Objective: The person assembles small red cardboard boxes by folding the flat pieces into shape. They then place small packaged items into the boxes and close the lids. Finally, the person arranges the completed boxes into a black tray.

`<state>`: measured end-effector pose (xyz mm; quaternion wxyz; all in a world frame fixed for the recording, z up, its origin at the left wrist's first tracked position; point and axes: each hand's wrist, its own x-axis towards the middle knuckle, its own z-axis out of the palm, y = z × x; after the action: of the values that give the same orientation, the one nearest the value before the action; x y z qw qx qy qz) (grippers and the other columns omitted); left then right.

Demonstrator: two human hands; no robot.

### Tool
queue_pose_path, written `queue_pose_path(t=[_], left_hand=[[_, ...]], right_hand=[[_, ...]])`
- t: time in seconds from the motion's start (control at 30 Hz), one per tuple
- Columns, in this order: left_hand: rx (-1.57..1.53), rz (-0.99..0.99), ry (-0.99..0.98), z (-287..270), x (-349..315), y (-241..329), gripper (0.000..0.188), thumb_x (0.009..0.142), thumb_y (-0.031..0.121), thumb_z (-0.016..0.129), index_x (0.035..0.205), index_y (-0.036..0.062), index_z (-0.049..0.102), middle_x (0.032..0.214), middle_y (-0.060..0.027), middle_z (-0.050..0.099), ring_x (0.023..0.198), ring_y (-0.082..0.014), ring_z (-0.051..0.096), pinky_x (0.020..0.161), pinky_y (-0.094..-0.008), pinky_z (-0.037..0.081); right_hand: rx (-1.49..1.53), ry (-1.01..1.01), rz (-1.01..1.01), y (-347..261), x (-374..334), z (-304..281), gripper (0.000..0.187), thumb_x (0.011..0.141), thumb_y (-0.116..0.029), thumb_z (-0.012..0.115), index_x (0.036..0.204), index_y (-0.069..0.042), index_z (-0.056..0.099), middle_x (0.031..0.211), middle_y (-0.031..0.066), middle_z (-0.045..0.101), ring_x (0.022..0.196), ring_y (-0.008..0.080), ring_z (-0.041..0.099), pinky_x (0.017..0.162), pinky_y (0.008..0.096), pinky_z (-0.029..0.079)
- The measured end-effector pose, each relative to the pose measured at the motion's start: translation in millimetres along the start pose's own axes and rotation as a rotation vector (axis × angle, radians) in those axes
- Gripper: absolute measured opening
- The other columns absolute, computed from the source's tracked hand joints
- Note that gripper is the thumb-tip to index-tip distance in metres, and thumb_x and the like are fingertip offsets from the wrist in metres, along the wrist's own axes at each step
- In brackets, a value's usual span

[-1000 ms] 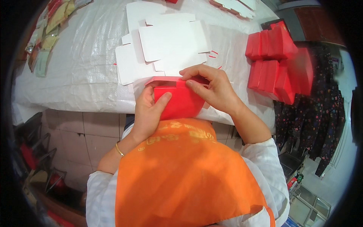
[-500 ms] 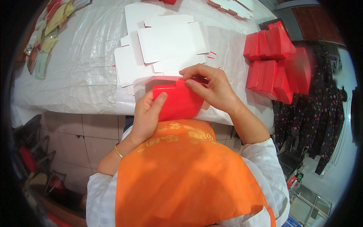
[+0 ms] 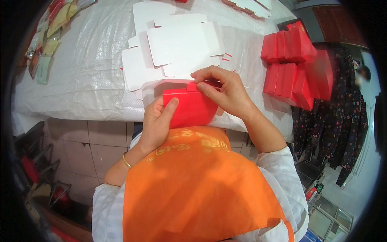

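Note:
Close to my orange apron, a partly folded red cardboard box (image 3: 189,108) is held at the table's front edge. My left hand (image 3: 158,121) grips its left side, thumb pressed on the red face and fingers hidden behind. At the box's upper edge, my right hand (image 3: 221,89) pinches a small red flap (image 3: 192,86) between thumb and fingers. White inner cardboard shows behind the red face. Just beyond lie overlapping flat box blanks (image 3: 181,44), white side up.
Finished-looking red boxes (image 3: 288,60) stand stacked at the right of the table, which has a white woven cover (image 3: 92,76). Small packets (image 3: 52,44) lie at the far left, and more flat blanks (image 3: 252,8) at the back. Stools (image 3: 48,177) stand below on the left.
My hands and the red box stay almost in place, with the right fingers still at the flap. The view has shifted slightly.

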<state>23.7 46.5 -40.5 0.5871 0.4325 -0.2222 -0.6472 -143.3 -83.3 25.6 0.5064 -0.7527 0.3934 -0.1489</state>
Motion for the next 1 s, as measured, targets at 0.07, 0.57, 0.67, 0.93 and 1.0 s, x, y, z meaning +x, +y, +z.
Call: queue_pose_path(t=[0.07,0.57,0.67,0.93,1.0], left_hand=[[-0.013,0.004,0.000,0,1,-1,0.028,0.105,0.019,0.051,0.118,-0.0037,0.061,0.109,-0.0062,0.069,0.095,-0.0074,0.061,0.084,-0.0253,0.051],[0.020,0.030,0.020,-4,0,-4,0.029,0.107,0.023,0.047,0.107,-0.0010,0.064,0.093,0.0023,0.065,0.080,-0.0016,0.052,0.072,-0.0203,0.045],[0.033,0.032,0.027,0,-2,-1,0.029,0.107,0.023,0.047,0.107,-0.0010,0.064,0.092,0.0027,0.065,0.080,-0.0015,0.052,0.073,-0.0202,0.045],[0.095,0.022,0.065,-5,0,-6,0.030,0.106,0.023,0.048,0.088,0.0017,0.060,0.073,0.0088,0.047,0.069,-0.0007,0.036,0.059,-0.0211,0.033],[0.090,0.024,0.063,-4,1,-5,0.030,0.106,0.023,0.048,0.086,0.0025,0.059,0.072,0.0093,0.045,0.068,-0.0006,0.034,0.058,-0.0212,0.031]], right_hand=[[0.001,-0.005,0.004,0,0,0,0.013,0.091,0.000,0.063,0.104,0.002,0.065,0.112,0.0104,0.070,0.095,0.0118,0.066,0.085,0.0270,0.055],[-0.078,0.023,-0.125,2,-5,1,0.009,0.088,0.002,0.066,0.097,0.000,0.066,0.109,0.0100,0.070,0.092,0.0134,0.066,0.079,0.0260,0.055],[-0.113,0.019,-0.121,2,-5,1,0.010,0.087,0.002,0.067,0.096,-0.001,0.066,0.108,0.0095,0.070,0.091,0.0141,0.066,0.078,0.0262,0.054],[-0.177,-0.018,-0.116,0,-4,-1,0.010,0.085,0.001,0.068,0.095,-0.002,0.066,0.108,0.0084,0.070,0.089,0.0164,0.067,0.075,0.0270,0.055],[-0.174,-0.043,-0.132,-1,-4,-3,0.009,0.085,0.001,0.068,0.094,-0.002,0.066,0.108,0.0086,0.070,0.089,0.0170,0.067,0.076,0.0273,0.055]])
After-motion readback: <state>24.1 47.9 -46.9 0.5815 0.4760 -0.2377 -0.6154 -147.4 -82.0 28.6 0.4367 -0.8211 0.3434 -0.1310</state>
